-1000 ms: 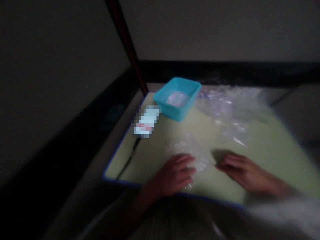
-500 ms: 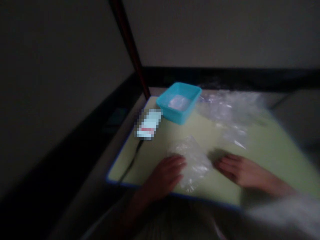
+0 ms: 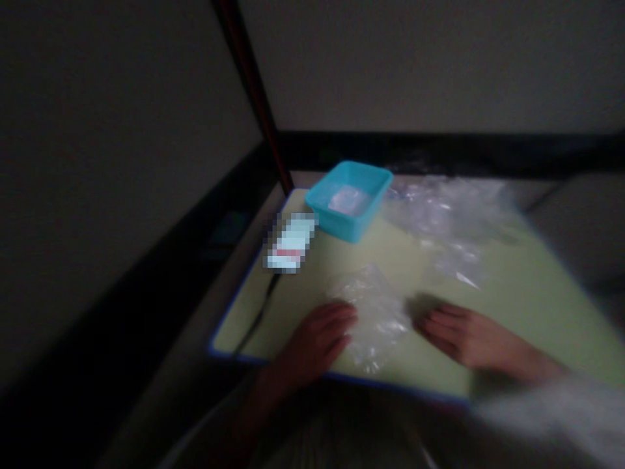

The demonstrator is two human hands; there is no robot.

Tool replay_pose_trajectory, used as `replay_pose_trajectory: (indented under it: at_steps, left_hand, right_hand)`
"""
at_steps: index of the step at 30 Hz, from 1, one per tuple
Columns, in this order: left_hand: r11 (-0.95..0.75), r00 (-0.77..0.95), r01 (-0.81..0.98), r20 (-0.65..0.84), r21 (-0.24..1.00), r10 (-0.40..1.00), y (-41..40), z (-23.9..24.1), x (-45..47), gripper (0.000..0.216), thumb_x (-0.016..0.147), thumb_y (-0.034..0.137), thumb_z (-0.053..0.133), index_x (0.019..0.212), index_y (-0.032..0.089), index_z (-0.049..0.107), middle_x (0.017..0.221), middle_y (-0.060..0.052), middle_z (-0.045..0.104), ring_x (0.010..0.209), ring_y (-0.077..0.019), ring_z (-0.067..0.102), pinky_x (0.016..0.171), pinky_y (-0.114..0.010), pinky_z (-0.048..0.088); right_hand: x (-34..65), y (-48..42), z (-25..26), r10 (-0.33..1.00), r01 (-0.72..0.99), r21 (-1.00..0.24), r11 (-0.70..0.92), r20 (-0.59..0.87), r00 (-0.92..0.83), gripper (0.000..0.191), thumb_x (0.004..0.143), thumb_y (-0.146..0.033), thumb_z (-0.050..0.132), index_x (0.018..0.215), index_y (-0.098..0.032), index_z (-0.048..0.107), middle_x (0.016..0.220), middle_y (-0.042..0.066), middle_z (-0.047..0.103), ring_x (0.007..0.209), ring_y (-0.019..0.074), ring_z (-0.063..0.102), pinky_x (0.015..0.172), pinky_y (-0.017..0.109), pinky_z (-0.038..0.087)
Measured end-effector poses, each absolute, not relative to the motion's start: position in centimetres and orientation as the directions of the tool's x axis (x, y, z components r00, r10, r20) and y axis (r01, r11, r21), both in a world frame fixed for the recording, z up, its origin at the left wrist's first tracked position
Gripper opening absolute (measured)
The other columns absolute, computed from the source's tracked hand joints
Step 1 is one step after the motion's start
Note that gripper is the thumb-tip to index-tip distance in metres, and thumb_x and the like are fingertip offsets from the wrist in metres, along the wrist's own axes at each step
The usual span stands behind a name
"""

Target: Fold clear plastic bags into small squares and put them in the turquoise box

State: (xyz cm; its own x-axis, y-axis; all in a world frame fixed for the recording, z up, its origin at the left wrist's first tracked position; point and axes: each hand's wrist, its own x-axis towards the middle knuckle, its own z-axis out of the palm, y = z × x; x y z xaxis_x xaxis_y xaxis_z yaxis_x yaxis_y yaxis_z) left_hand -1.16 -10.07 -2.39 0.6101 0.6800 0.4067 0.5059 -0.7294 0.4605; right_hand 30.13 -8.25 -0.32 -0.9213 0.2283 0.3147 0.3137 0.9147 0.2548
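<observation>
A clear, crinkled plastic bag (image 3: pixel 378 319) lies on the pale yellow tabletop near its front edge. My left hand (image 3: pixel 319 339) rests at the bag's left side, fingers stretched out and their tips touching the plastic. To the right of the bag, my right hand (image 3: pixel 456 332) lies low over the table with loosely bent fingers. Nothing shows in its grasp, and a small gap separates its fingertips from the bag. The dim, blurred picture hides the fine detail of the fingers.
Behind the bag stands a turquoise plastic basket (image 3: pixel 354 228) with a clear plastic piece (image 3: pixel 346 198) inside. A heap of clear plastic bags (image 3: pixel 449 208) covers the back right. A lit phone (image 3: pixel 291 242), pixelated, lies at the left with a dark cable (image 3: pixel 261 312). Walls rise behind.
My left hand has drawn back slightly to the left along the bag. The right hand has barely shifted, and the basket and the heap of bags stay in place.
</observation>
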Motion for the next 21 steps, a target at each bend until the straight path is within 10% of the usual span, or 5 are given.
replay_pose_trajectory:
  at_steps: [7, 21]
  left_hand:
    - [-0.634, 0.544, 0.512, 0.352, 0.58, 0.761, -10.5, -2.3, -1.2, 0.03, 0.091, 0.018, 0.048, 0.119, 0.017, 0.058, 0.115, -0.008, 0.066, 0.108, -0.0171, 0.061, 0.096, -0.033, 0.049]
    - [-0.423, 0.428, 0.477, 0.217, 0.771, 0.877, -10.2, -2.4, -0.9, 0.022, 0.089, 0.02, 0.051, 0.106, 0.017, 0.065, 0.108, -0.007, 0.069, 0.101, -0.0165, 0.064, 0.094, -0.031, 0.049]
  right_hand:
    - [30.6, -8.7, -0.6, 0.274, 0.339, 0.232, 0.912, 0.272, -0.922, 0.03, 0.094, -0.012, 0.036, 0.097, -0.014, 0.066, 0.117, 0.011, 0.065, 0.095, 0.0179, 0.063, 0.079, 0.032, 0.051]
    - [31.5, -7.0, 0.2, 0.174, 0.234, 0.216, 0.948, 0.262, -0.949, 0.031, 0.094, -0.009, 0.036, 0.11, -0.01, 0.062, 0.117, 0.012, 0.066, 0.11, 0.0189, 0.059, 0.088, 0.033, 0.052]
